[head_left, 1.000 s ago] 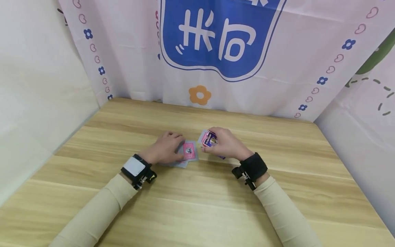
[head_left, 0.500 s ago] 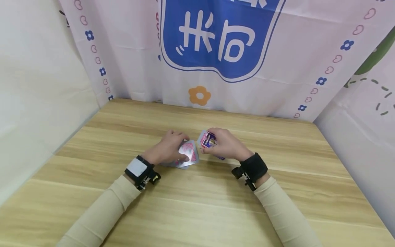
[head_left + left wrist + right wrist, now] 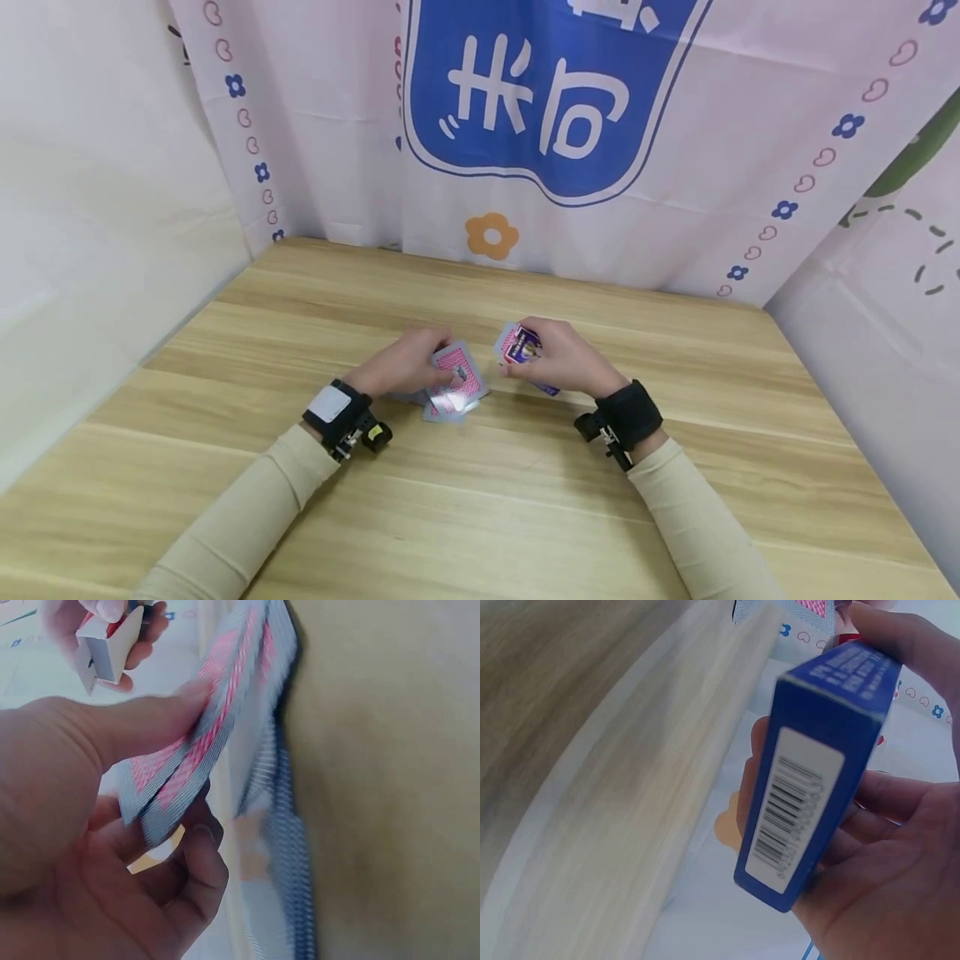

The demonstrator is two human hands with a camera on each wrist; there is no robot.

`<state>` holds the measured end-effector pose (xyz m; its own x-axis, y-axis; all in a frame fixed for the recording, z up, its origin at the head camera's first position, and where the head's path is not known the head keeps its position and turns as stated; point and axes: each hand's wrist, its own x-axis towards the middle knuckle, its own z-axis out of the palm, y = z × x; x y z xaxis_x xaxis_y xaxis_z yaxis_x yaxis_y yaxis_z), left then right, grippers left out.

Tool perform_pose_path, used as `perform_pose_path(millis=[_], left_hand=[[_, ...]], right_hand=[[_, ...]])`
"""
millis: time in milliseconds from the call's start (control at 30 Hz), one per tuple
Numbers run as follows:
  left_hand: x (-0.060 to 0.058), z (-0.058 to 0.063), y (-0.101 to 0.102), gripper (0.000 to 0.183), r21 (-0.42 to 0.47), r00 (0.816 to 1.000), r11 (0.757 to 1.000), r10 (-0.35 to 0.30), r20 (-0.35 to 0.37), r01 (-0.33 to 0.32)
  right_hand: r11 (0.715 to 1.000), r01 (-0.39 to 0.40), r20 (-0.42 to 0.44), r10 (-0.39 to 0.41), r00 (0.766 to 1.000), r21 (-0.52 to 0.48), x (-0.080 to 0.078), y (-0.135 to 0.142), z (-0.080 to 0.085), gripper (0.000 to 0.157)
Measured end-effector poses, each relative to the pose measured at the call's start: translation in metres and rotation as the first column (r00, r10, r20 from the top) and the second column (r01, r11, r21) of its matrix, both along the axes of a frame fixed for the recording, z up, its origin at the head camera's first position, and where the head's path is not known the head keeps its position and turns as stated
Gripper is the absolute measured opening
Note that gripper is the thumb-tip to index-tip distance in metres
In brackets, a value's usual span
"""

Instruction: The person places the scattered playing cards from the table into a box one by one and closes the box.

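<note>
My left hand [image 3: 405,364] pinches a few playing cards [image 3: 467,367] between thumb and fingers, their pink-patterned backs showing. The left wrist view has these cards [image 3: 217,712] slightly fanned and tilted off the table. Beneath them, more loose playing cards [image 3: 435,412] lie spread on the wood, partly covered by the hand. To the right, my right hand [image 3: 561,358] grips a blue card box [image 3: 527,345], whose barcode end [image 3: 795,802] faces the right wrist camera. In the left wrist view the box's far end shows white, with a flap [image 3: 85,661] sticking out.
The wooden table [image 3: 480,500] spreads out around both hands. At its back edge hangs a white cloth with a blue emblem [image 3: 555,100], and pale cloth walls [image 3: 97,208] close off the sides.
My left hand has taken up some cards from the pile and tilted them, uncovering other cards below. The right hand keeps its grip on the box. The head view has shifted slightly.
</note>
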<state>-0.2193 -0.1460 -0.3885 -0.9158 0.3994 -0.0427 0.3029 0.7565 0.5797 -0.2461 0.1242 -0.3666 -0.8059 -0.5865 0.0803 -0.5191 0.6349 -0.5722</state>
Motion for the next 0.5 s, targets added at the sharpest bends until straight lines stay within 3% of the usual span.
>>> perform_pose_path(millis=[100, 233, 300, 433, 500], left_hand=[[0.0006, -0.0021, 0.0007, 0.021, 0.024, 1.0, 1.0, -0.005, -0.008, 0.005], [0.0006, -0.0029, 0.0037, 0.035, 0.063, 0.998, 0.998, 0.019, -0.053, -0.015], [0.0009, -0.0022, 0.0043, 0.033, 0.097, 0.998, 0.995, 0.033, -0.054, -0.027], [0.0051, 0.0019, 0.0025, 0.021, 0.224, 0.996, 0.971, 0.067, 0.059, -0.078], [0.0083, 0.0062, 0.002, 0.02, 0.314, 0.987, 0.942, 0.082, 0.139, -0.123]], right_hand=[[1.0, -0.004, 0.0, 0.004, 1.0, 0.004, 0.0008, 0.0009, -0.0009, 0.055], [1.0, -0.014, -0.008, 0.014, 1.0, 0.005, 0.0013, 0.0019, -0.0012, 0.052], [1.0, -0.018, -0.009, 0.018, 1.0, 0.003, 0.0011, 0.0024, -0.0016, 0.051], [0.999, -0.033, -0.013, 0.033, 0.999, 0.003, 0.0001, 0.0022, -0.0018, 0.05], [0.999, -0.039, -0.012, 0.039, 0.999, 0.001, -0.0007, 0.0012, -0.0013, 0.049]])
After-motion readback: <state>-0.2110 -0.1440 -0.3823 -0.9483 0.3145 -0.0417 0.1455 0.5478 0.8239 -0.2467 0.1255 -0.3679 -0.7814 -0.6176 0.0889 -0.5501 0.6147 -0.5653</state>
